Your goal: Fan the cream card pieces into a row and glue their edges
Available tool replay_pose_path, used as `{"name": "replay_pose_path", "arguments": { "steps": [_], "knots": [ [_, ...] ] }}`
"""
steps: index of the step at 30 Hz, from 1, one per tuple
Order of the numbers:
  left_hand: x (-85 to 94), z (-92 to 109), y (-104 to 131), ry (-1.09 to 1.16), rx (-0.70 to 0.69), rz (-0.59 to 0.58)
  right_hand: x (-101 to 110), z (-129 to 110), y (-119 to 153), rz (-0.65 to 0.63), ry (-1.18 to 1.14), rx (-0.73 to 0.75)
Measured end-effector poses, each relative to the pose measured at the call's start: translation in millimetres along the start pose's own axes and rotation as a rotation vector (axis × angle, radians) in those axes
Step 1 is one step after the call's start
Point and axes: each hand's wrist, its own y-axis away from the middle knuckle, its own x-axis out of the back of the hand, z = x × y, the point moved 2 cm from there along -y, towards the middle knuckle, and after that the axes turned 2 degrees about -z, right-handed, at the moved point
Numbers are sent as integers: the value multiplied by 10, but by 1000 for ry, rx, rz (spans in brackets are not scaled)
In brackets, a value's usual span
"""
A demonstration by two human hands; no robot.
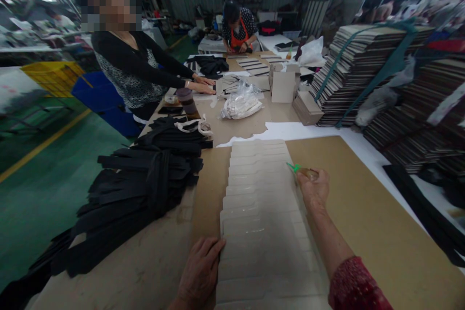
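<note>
A long row of overlapping pale grey board pieces (261,213) runs away from me down the table, with shiny wet-looking streaks on several of them. My right hand (314,186) is closed around a small glue bottle (308,173), whose green nozzle (291,167) points left over the row's right edge. Amber liquid seems to show through the bottle. On the left side, my left hand (203,261) lies with its fingers stretched out, the fingertips touching the row's left edge. Brown board (363,193) lies beneath the row.
Black fabric strips (134,189) are heaped at the left. Beyond sit a clear plastic bag (242,101) and a dark-lidded cup (187,101). Tall tied stacks of boards (359,68) stand at the right. Two co-workers (127,68) handle pieces farther along the table.
</note>
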Motion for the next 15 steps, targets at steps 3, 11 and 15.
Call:
{"name": "replay_pose_path", "arguments": {
  "steps": [3,11,15],
  "knots": [
    [-7,0,2,-8,5,5,34,-76,4,35,16,-38],
    [15,14,6,-28,-11,15,16,-172,27,-50,43,3],
    [26,23,-5,-20,2,7,7,-209,15,-62,61,15]
  ]
}}
